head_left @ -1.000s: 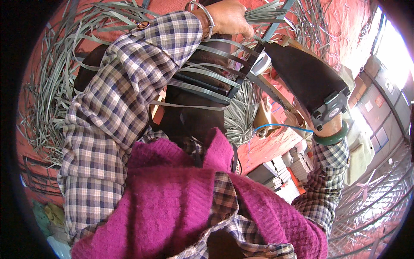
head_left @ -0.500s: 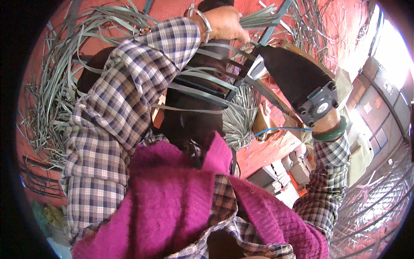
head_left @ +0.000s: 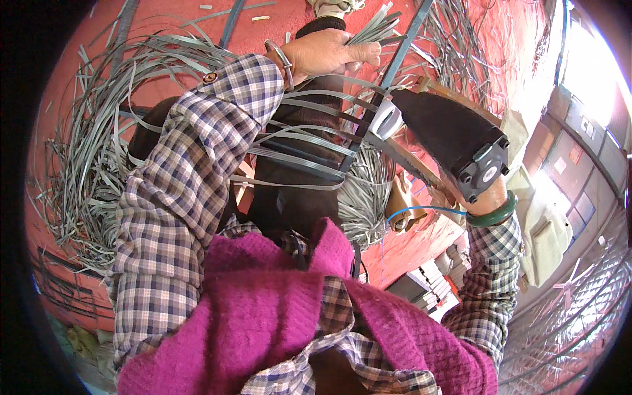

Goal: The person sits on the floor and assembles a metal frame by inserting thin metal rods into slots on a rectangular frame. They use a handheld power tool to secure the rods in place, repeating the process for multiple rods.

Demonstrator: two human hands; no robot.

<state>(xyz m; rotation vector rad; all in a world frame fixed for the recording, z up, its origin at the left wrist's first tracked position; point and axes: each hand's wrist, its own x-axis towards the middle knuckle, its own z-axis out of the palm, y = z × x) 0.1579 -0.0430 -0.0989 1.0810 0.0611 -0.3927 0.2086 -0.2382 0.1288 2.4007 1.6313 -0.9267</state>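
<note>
R hand mostly under blk cover; can't tell its grip. Several grey strips lie across dk leg to bar; that bit looks done. L hand, fingers curled, seems to grip bunch; that + floor heap prob. left.

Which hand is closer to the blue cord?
Right: the right hand is beside one end of the blue cord; the left hand is farther, up-left in the picture.
</note>
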